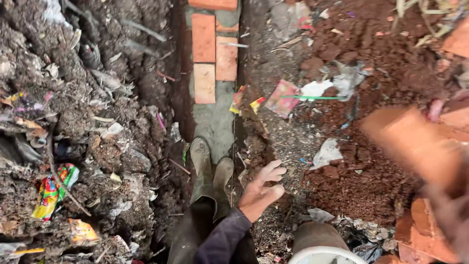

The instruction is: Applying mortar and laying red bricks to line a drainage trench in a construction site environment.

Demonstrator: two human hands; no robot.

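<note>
I stand in a narrow trench, my two muddy rubber boots (210, 168) on its grey mortar bed (215, 120). My left hand (261, 189), in a dark sleeve, is spread open over the trench's right earth bank, holding nothing. At the right edge my right hand (452, 215) is badly blurred and grips an orange brick (413, 144), held up above the red soil. Ahead in the trench lie laid orange bricks (210, 54) in two rows on the mortar.
More loose bricks (425, 234) lie at the bottom right. The round pale rim of a bucket (320, 252) shows at the bottom edge. A dark soil heap with plastic litter (51, 190) fills the left. Wrappers and a green stick (312, 98) lie on the right bank.
</note>
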